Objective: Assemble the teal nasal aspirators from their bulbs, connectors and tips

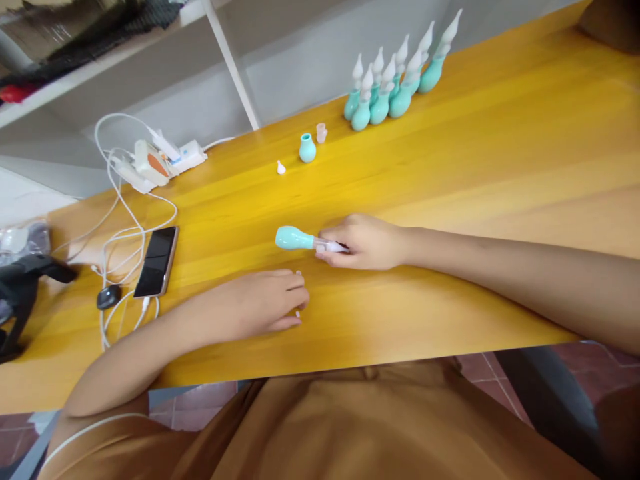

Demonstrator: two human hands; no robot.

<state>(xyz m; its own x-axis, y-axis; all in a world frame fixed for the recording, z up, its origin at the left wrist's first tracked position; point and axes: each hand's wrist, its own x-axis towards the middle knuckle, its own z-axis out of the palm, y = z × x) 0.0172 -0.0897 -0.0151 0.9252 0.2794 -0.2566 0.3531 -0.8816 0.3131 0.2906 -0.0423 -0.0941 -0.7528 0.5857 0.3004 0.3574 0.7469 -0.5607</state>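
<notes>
My right hand (363, 241) is closed on the clear and white nozzle end of a teal bulb aspirator (295, 238), whose bulb points left above the table. My left hand (270, 301) rests on the wooden table (380, 320) below and left of the bulb, fingers apart and slightly curled, with nothing visible in it. Farther back stand a loose teal bulb (307, 148), a small clear connector (321, 133) and a small white tip (281, 167).
Several assembled teal aspirators (380, 107) stand upright at the back. To the left lie a phone (157, 261), white cables, a black earbud case (109, 297) and a power strip (187, 157). A black stand (23, 293) is at the far left edge.
</notes>
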